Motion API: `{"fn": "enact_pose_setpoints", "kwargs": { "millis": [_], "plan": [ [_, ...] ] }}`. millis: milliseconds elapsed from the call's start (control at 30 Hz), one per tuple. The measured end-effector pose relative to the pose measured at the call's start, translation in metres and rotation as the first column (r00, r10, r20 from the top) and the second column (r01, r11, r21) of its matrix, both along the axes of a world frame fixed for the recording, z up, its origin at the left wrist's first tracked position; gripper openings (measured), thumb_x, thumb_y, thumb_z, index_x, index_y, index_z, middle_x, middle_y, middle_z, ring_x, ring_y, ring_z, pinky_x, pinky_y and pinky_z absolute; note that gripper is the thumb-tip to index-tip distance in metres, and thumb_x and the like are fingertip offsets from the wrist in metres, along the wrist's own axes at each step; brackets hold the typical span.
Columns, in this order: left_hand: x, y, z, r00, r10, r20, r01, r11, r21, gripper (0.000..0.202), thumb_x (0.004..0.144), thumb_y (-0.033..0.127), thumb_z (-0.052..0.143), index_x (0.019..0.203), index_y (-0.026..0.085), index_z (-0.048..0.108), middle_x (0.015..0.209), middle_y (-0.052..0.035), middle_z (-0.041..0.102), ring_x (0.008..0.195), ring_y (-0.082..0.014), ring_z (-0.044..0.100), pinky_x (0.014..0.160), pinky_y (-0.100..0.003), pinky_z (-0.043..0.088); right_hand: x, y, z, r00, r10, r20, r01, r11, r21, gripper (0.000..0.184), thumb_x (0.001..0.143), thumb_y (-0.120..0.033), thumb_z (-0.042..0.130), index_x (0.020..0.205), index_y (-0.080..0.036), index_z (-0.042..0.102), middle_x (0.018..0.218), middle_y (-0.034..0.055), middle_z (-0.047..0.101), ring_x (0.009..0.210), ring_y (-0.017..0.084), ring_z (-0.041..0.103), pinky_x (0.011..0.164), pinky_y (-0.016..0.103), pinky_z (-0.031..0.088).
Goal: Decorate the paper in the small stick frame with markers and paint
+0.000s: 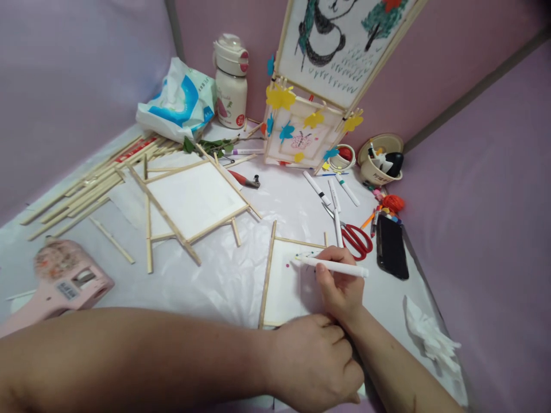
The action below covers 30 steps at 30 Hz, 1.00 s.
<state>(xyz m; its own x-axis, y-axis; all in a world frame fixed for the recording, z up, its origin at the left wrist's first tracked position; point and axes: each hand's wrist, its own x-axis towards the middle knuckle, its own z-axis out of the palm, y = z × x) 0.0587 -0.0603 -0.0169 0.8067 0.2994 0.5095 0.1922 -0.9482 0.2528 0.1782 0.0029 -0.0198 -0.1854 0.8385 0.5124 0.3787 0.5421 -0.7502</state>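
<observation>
My right hand (342, 284) pinches a white marker (340, 266). The marker's pale greenish tip meets or hovers just over a small white paper panel (282, 292) edged with thin wooden sticks. Small coloured dots and a green dotted line mark the panel's upper part. Across the panel's lower edge lies my left hand (316, 361), its fingers curled and pressed together. What is under those fingers is hidden. Left of this panel rests a bigger wooden-stick frame (193, 201) with blank white paper.
At the back stands a panda-picture lantern frame (318, 97) beside a bottle (231, 86) and a tissue pack (181, 100). Red scissors (356, 241), a phone (391, 246) and a crumpled tissue (430, 335) lie right. A pink glue gun (64, 281) and wooden sticks (77, 195) lie left.
</observation>
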Motion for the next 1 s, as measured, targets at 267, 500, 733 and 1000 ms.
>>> {"fn": "enact_pose_setpoints", "kwargs": {
  "millis": [267, 500, 733, 1000],
  "plan": [
    [0.001, -0.003, -0.002, 1.000, -0.006, 0.007, 0.006, 1.000, 0.021, 0.033, 0.092, 0.045, 0.061, 0.078, 0.015, 0.064, 0.071, -0.0047, 0.063, 0.063, -0.0207, 0.057, 0.061, -0.034, 0.044, -0.009, -0.001, 0.013, 0.982, 0.070, 0.174, -0.097, 0.984, 0.150, 0.006, 0.081, -0.016, 0.056, 0.081, -0.021, 0.053, 0.071, 0.0010, 0.055, 0.067, 0.018, 0.051, 0.063, 0.036, 0.042],
    [0.001, -0.002, -0.001, 0.999, -0.022, -0.043, 0.021, 1.000, -0.007, 0.032, 0.092, 0.044, 0.061, 0.080, 0.014, 0.066, 0.071, -0.0054, 0.065, 0.063, -0.0207, 0.058, 0.060, -0.035, 0.046, -0.010, -0.001, 0.014, 0.956, 0.080, 0.282, -0.139, 0.971, 0.194, 0.008, 0.082, -0.013, 0.054, 0.084, -0.021, 0.052, 0.071, 0.0006, 0.055, 0.067, 0.018, 0.053, 0.066, 0.037, 0.043],
    [0.001, -0.002, -0.001, 0.998, -0.026, -0.056, 0.024, 0.999, -0.025, 0.033, 0.092, 0.044, 0.061, 0.080, 0.014, 0.066, 0.072, -0.0061, 0.065, 0.064, -0.0209, 0.059, 0.062, -0.035, 0.046, -0.011, 0.000, 0.015, 0.952, 0.069, 0.297, -0.129, 0.973, 0.190, 0.008, 0.082, -0.014, 0.054, 0.084, -0.022, 0.052, 0.071, 0.0007, 0.056, 0.067, 0.018, 0.054, 0.066, 0.038, 0.044],
    [0.001, -0.002, -0.003, 0.998, -0.034, -0.060, 0.032, 0.999, -0.032, 0.033, 0.093, 0.044, 0.059, 0.081, 0.014, 0.066, 0.072, -0.0061, 0.065, 0.064, -0.0215, 0.059, 0.061, -0.035, 0.046, -0.010, -0.001, 0.015, 0.950, 0.061, 0.306, -0.118, 0.978, 0.171, 0.007, 0.082, -0.016, 0.054, 0.083, -0.022, 0.053, 0.071, 0.0012, 0.057, 0.069, 0.019, 0.055, 0.066, 0.038, 0.045]
  ]
}}
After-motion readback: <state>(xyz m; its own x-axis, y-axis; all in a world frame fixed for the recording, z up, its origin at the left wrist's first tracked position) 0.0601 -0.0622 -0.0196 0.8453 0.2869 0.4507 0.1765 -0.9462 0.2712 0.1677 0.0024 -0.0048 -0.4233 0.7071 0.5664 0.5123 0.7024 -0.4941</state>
